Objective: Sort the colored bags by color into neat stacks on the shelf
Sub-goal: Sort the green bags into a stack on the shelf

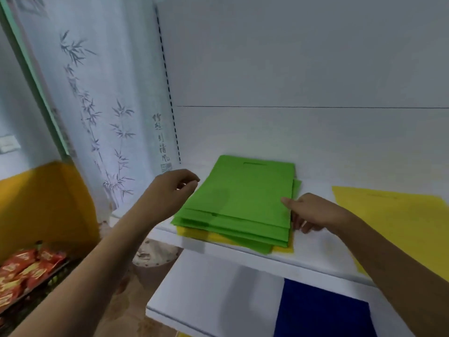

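The head view looks down on a white metal shelf board point(313, 251) where a stack of flat green non-woven bags with cut-out handles point(240, 198) lies near the board's left end, its lowest layers fanned out unevenly toward the front edge. Under the stack a yellow non-woven bag point(283, 249) pokes out at the front, touching the board's front lip. The left hand point(170, 190) hangs just beside the stack's left edge with fingers loosely curled and nothing in them; whether the fingertips touch the fabric cannot be told. The right hand point(308, 212) rests at the stack's right edge, its index finger laid straight on the top bag and the other fingers curling down beside the pile, apparently holding nothing. The step in hand looks like squaring the green pile; the next move likely calls for pressing both sides inward, then drawing out the stray yellow bag. A separate flat yellow bag point(398, 220) lies well apart toward the board's right end, leaving bare board between the piles. On the lower white shelf point(206, 295) a dark blue bag point(320, 312) lies toward the right.
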`<control>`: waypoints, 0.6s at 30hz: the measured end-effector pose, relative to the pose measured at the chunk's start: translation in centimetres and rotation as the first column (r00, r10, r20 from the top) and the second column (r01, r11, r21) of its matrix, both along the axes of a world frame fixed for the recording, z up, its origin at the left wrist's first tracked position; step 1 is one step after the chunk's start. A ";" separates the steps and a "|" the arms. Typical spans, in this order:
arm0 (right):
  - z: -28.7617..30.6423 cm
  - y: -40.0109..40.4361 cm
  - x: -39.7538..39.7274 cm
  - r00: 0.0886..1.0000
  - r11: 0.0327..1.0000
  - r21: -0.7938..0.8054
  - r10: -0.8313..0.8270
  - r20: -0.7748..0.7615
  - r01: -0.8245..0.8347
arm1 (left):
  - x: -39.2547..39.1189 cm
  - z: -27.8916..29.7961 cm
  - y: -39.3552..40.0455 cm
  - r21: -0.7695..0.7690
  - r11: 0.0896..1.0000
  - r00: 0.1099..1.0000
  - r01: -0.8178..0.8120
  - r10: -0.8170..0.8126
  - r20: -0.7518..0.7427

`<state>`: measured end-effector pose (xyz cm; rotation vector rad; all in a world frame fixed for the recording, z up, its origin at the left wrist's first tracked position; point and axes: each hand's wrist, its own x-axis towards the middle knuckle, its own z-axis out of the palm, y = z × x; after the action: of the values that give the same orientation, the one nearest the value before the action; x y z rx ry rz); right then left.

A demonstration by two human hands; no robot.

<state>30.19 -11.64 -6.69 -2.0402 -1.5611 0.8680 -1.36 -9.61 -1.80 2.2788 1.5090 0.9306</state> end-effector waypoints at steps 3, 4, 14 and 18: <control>-1.2 1.2 -0.5 0.996 0.995 0.056 -0.085 0.040 0.083 | 1.9 -0.9 4.8 -0.049 0.993 0.986 0.108 -0.114 -0.123; -1.4 1.3 -0.6 0.991 0.991 0.083 -0.110 0.074 0.104 | 2.6 -1.4 6.0 -0.081 0.987 0.970 0.141 -0.154 -0.187; -0.1 -2.7 -4.6 0.909 0.950 0.158 -0.305 0.283 0.270 | 1.0 -5.4 8.4 -0.201 0.835 0.734 0.512 -0.547 -0.402; 0.7 -3.7 -7.9 0.808 0.923 0.214 -0.383 0.448 0.319 | 0.0 -5.5 10.0 -0.170 0.862 0.761 0.477 -0.502 -0.412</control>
<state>22.32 -15.32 -5.98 -2.4618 -1.3393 0.1097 -1.38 0.40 -7.33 2.7645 0.9414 0.2201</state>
